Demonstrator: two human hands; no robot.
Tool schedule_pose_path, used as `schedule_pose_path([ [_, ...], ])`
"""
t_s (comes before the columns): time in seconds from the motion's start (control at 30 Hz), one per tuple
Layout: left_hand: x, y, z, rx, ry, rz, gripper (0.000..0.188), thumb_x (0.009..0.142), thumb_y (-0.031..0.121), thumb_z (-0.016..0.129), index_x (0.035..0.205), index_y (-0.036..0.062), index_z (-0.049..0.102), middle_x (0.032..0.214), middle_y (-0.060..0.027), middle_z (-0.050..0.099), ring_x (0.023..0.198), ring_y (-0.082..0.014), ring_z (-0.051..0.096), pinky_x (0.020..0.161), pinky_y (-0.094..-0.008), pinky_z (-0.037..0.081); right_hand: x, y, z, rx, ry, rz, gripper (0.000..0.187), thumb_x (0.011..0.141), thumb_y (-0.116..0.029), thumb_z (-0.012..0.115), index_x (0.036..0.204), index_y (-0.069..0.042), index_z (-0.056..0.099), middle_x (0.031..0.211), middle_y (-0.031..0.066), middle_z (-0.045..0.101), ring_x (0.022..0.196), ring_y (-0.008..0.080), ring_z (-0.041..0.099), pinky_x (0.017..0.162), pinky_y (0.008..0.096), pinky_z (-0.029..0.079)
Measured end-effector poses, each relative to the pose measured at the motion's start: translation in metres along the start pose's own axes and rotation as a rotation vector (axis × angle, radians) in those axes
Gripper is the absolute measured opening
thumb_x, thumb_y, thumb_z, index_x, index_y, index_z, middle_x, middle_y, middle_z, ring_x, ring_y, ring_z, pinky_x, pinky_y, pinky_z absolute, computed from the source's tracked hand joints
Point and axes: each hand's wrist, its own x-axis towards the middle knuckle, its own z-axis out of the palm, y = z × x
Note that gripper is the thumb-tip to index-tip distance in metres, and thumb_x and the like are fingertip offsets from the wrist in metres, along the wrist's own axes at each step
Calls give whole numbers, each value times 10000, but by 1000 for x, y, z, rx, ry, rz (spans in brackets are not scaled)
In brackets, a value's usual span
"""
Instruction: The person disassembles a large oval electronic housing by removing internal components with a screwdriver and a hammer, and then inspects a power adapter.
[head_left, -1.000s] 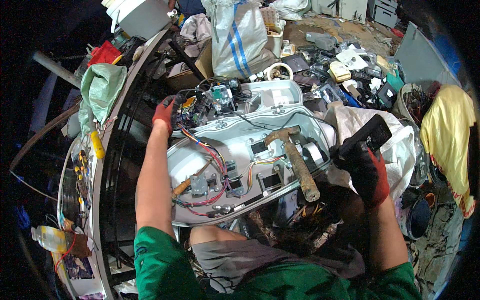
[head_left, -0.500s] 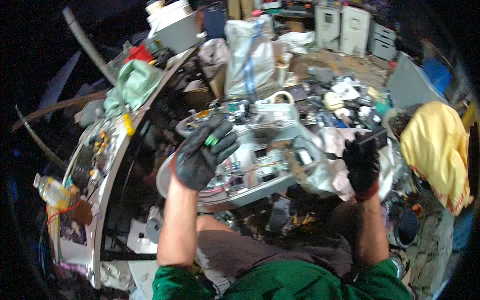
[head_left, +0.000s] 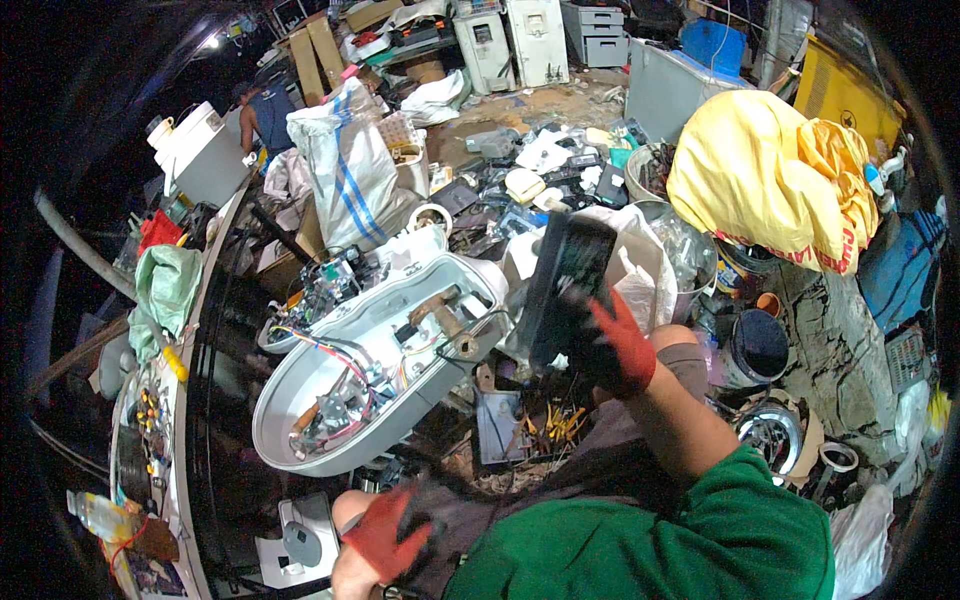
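Observation:
A black rectangular plastic box [head_left: 572,280] is in my right hand [head_left: 618,345], which wears a red-and-black glove. The fingers grip its right side and hold it upright on end, broad face showing. My left hand [head_left: 390,532], gloved alike and a little blurred, hovers low over my lap with fingers apart and nothing visible in it. Left of the box, a long grey-white shell-like housing [head_left: 275,425] contains wires, small electronic parts and a rusty brown piece [head_left: 438,318]. A heap of circuit boards [head_left: 335,280] lies against its far side.
Pliers-like tools [head_left: 555,425] and a small tray [head_left: 497,425] lie below the housing. A white sack [head_left: 345,165] stands beyond it. Mixed electronics [head_left: 560,165] cover the ground ahead. A yellow sack [head_left: 750,180] sits at right, near a black bucket [head_left: 757,345]. Another person [head_left: 270,115] is far left.
The view has swung rightward. My left hand has dropped from above the housing to my lap. My right hand has brought the black box inward, with its broad face now showing.

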Motion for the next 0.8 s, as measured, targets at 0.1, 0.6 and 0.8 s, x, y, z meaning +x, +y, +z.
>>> schedule_pose_path([
  [0.1, 8, 14, 24, -229, 504, -205, 613, 806, 141, 647, 1367, 1, 445, 1167, -171, 641, 1138, -250, 587, 1009, -348, 410, -19, 30, 9, -112, -244, -66, 822, 869, -216, 671, 1493, -65, 158, 1316, 88, 491, 1183, 178, 492, 934, 331, 453],
  [0.6, 57, 59, 39, -657, 781, 35, 764, 683, 59, 789, 1348, -22, 422, 1226, -146, 580, 1110, -195, 569, 952, -333, 458, -46, 90, 60, -1003, -437, -439, 683, 746, -234, 692, 1352, -55, 434, 1324, 237, 443, 1203, 425, 468, 1035, 463, 378],
  [0.8, 49, 17, 40, -1186, 890, 122, 644, 759, 16, 676, 1346, -20, 413, 1249, -148, 560, 1126, -229, 561, 986, -372, 444, -43, 86, 49, -1043, -487, -348, 692, 755, -256, 722, 1335, -10, 438, 1280, 228, 489, 1185, 381, 498, 1025, 420, 402],
])
